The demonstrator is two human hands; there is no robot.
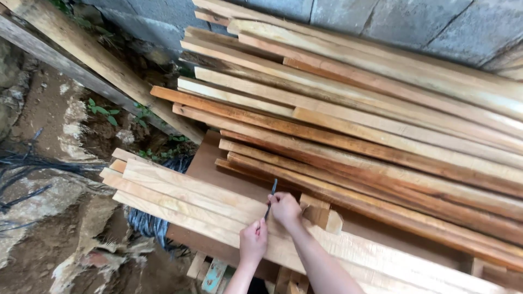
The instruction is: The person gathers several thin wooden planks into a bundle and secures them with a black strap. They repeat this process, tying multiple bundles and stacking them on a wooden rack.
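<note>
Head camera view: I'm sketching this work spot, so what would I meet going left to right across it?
Black cables → green weeds → pale planks' cut ends → left hand → right hand holding a dark thin tool → small wooden block → stacked reddish planks.

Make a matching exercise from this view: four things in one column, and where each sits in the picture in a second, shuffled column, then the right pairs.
Things:
1. dark slim tool
2. black cables
3. grey block wall
4. small wood offcut

Places:
A. along the top edge, behind the stacked planks
B. just right of the right hand
C. on the dirt at the far left
D. pinched between the right hand and the left hand

Pairs: 1-D, 2-C, 3-A, 4-B
</note>
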